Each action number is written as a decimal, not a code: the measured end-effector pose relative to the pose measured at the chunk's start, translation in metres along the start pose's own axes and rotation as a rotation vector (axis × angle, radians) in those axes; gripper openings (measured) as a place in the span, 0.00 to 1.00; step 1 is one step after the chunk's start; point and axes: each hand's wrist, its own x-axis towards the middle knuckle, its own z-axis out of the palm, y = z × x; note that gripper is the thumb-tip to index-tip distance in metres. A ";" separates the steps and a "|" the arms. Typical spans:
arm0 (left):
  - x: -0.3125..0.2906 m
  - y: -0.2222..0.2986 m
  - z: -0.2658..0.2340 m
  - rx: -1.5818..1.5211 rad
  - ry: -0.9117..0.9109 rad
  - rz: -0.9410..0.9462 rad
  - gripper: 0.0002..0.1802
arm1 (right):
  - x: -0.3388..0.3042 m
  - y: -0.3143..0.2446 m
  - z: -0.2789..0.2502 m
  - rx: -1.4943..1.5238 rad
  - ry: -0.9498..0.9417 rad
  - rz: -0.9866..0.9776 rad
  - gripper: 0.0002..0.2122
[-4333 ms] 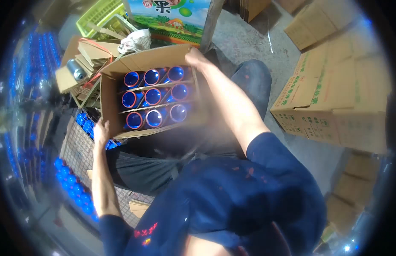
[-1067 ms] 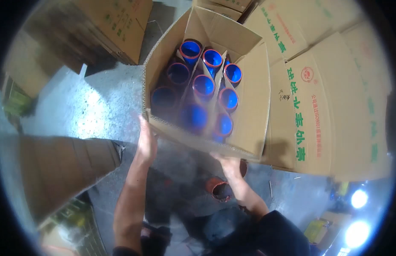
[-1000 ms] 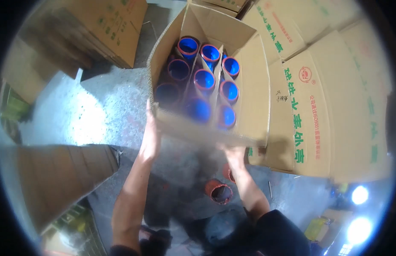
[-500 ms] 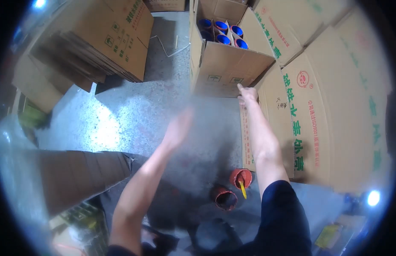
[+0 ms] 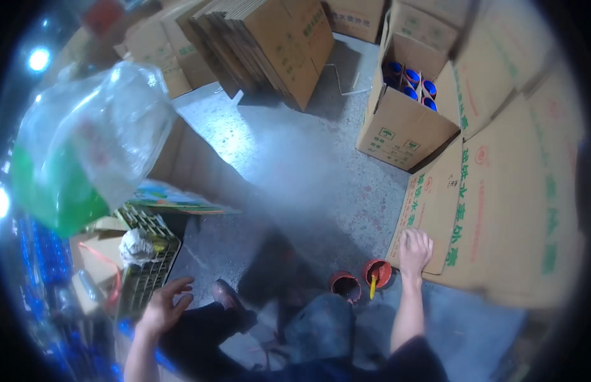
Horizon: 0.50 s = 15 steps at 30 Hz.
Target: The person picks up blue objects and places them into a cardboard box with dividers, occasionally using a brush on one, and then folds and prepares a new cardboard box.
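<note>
My left hand (image 5: 163,307) hangs at the lower left with nothing in it, fingers apart, beside a dark slatted crate (image 5: 157,272). On the right, my right hand (image 5: 415,252) is loosely closed, and no object shows in it. It is over the near edge of a printed cardboard carton (image 5: 429,207). Just left of that hand, a red pot (image 5: 386,272) holds a yellow-handled tool (image 5: 373,288), its lower end hidden. Next to it stands a second red pot (image 5: 337,279) with a dark inside. Farther off, an open carton (image 5: 388,130) holds several blue-lined cylinders (image 5: 410,78) between dividers.
Flattened cartons (image 5: 289,54) lean in a stack at the back. Large cartons (image 5: 518,191) line the right side. A clear and green plastic bag (image 5: 111,140) rises at the left, above a crate with a white bundle (image 5: 138,247). A bent wire (image 5: 343,83) lies on the grey floor.
My right hand has left the open carton and come back toward me, its fingers now curled. My left hand has swung down to the lower left. The view has turned left.
</note>
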 end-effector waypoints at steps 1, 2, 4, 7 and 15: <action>-0.015 0.004 -0.002 0.005 0.096 0.015 0.20 | 0.009 -0.005 0.007 0.039 -0.059 0.137 0.06; -0.032 0.006 -0.004 0.024 0.161 0.088 0.19 | 0.020 -0.012 0.018 0.078 -0.119 0.275 0.07; -0.058 0.000 -0.003 0.070 0.278 0.235 0.18 | 0.055 -0.042 0.060 0.288 0.007 0.002 0.08; -0.075 -0.011 0.014 0.115 0.269 0.266 0.18 | 0.130 -0.153 0.107 0.459 -0.233 -0.187 0.12; -0.047 -0.021 -0.010 0.195 0.297 0.262 0.12 | 0.374 -0.386 0.205 0.536 -0.071 -0.451 0.22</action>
